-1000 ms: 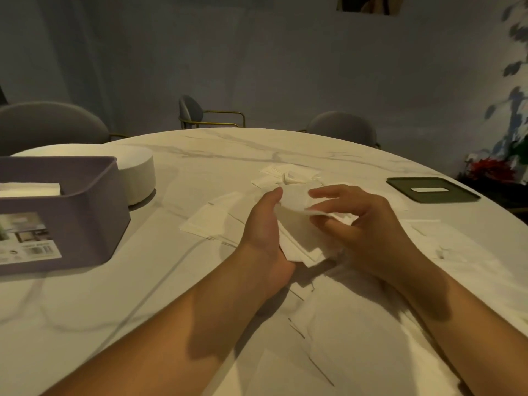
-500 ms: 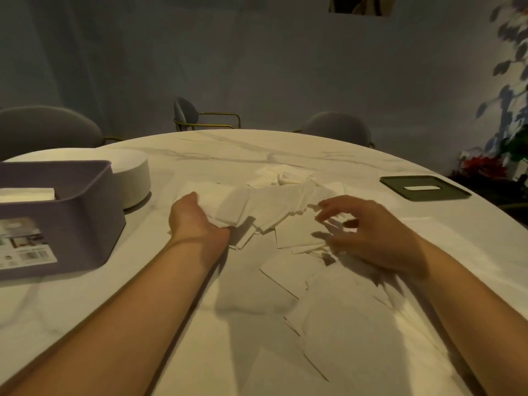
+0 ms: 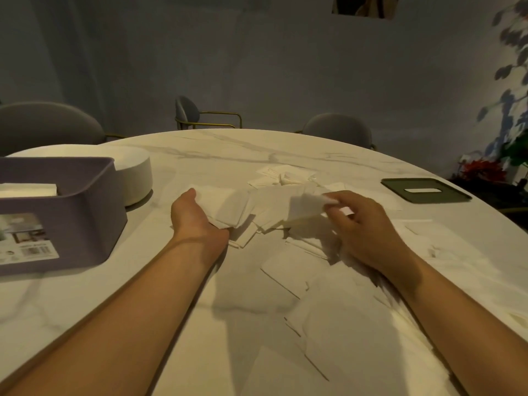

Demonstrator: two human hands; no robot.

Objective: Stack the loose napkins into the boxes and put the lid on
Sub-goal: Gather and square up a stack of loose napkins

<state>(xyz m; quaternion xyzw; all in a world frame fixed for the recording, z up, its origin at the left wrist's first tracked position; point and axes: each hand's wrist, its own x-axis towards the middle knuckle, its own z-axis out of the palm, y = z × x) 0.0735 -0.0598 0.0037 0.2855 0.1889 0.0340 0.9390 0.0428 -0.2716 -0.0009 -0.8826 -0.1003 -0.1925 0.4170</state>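
Purple box: at 9 o'clock, cut off by the left edge.
Box label: print was too small to read.
Left hand: fingers were hidden under loose napkins.
Right hand: fingertips were blurred where they pinched 1 napkin.
Wall picture: at 12 o'clock, cut by the top edge.
Plant: at 3 o'clock, blurred and cut by the right edge.

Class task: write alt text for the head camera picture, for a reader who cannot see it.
A person's left hand holds a fan of white paper napkins while the right hand pinches a single white napkin beside it, above a white marble table. An open purple plastic box sits at left; a dark green slotted lid lies far right.
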